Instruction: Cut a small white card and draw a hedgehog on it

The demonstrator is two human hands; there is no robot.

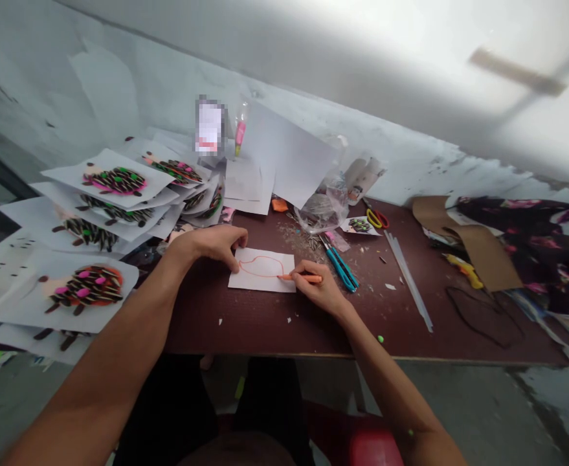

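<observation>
Far left, upper frame: overlapping white sheets (90, 285) fanned out in a pile, each with a craft figure covered in dark seeds and pink or green dots, partly hanging over the desk (201, 323) edge. Behind them, a pixelated item (210, 126) is too blurred to read, with a pink-tipped tube (239, 133) in a clear sleeve just beside it and loose white paper (284, 152) leaning to its right.

Centre: your left grip (211, 246) is curled, empty, fingertips (238, 249) on the left edge of a white sheet (284, 281). An orange outline (262, 264) sits on that sheet. Your right grip (313, 288) is closed around an orange marker (303, 278), its hidden tip at the outline's lower right.

Right of that: blue-handled scissors (341, 268), shut, just beside your right grip, with a clear bag of seeds (320, 210) above them. Then red-and-yellow-handled scissors (376, 219) and long translucent strips (408, 278) lying diagonally.

Far right: a yellow tool (463, 270), brown card (478, 246), and dark floral fabric (517, 252) bunched along the wall
</observation>
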